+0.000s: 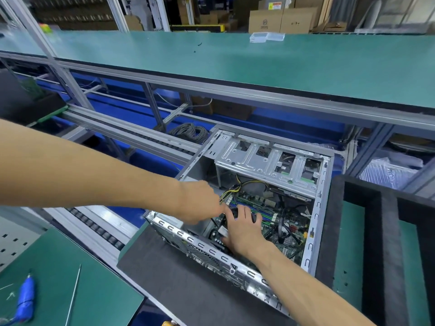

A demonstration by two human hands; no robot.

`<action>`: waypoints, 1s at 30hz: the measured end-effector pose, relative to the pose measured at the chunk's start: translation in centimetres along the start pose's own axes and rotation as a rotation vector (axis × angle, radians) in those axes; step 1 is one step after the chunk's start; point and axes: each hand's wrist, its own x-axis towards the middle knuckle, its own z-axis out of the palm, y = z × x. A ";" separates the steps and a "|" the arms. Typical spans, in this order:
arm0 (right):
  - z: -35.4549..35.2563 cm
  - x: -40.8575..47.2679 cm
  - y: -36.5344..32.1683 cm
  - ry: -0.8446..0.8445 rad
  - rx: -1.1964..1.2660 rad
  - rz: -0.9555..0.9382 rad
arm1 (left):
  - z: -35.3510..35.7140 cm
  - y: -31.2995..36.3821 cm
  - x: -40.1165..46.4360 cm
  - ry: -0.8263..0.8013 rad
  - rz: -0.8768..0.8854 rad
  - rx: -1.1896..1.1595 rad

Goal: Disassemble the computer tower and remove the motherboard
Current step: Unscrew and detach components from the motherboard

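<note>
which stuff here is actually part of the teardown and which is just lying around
In the job: computer tower, open on its side; motherboard inside; left hand and right hand reaching into it.

Lying about: blue-handled tool, thin metal rod, clear plastic boxes, cable coil, cardboard boxes.
</note>
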 end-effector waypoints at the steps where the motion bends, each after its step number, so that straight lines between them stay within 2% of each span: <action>1: 0.0 0.0 0.0 0.004 0.001 -0.002 | -0.1 -0.3 0.0 0.058 0.120 0.199; 3: 0.0 -0.1 0.0 0.010 -0.006 -0.007 | -0.3 -0.7 0.2 0.096 0.284 0.423; 5: -0.2 -0.2 -0.1 0.010 -0.013 -0.011 | -0.1 -0.8 0.6 0.075 0.296 0.413; 6: -0.3 -0.2 -0.2 0.008 -0.013 -0.009 | 0.0 -0.8 0.9 0.057 0.237 0.328; 8: -0.4 -0.4 -0.2 0.002 -0.015 -0.007 | 0.3 -0.3 1.3 0.031 -0.029 -0.055; 10: -0.6 -0.6 -0.3 -0.008 -0.020 -0.010 | 0.1 -0.2 1.7 -0.074 -0.360 -0.634; 12: -0.8 -0.6 -0.3 -0.012 -0.020 -0.014 | -0.5 -0.5 1.9 -0.208 -0.560 -1.144; 13: -0.9 -0.6 -0.2 -0.017 -0.020 -0.015 | -0.7 -0.6 1.8 -0.256 -0.596 -1.239; 15: -1.0 -0.6 -0.2 -0.024 -0.019 -0.017 | -0.5 -0.7 1.3 -0.284 -0.550 -1.152; 19: -1.0 -0.7 -0.3 -0.037 -0.005 -0.008 | 0.1 0.0 0.6 -0.095 -0.260 -0.492; 23: -1.1 -0.7 -0.3 -0.031 -0.006 -0.007 | 0.1 -0.1 0.2 0.158 0.209 0.290; 24: -1.1 -0.8 -0.3 -0.029 -0.011 -0.007 | 0.1 -0.2 0.2 0.205 0.308 0.386; 25: -1.1 -0.8 -0.4 -0.029 -0.012 -0.007 | 0.2 -0.4 0.3 0.219 0.352 0.427; 27: -1.1 -0.8 -0.4 -0.032 -0.015 -0.008 | 0.7 -0.4 0.6 0.204 0.293 0.335; 30: -1.1 -0.7 -0.5 -0.037 -0.029 -0.004 | 0.7 0.5 1.2 0.105 -0.196 -0.268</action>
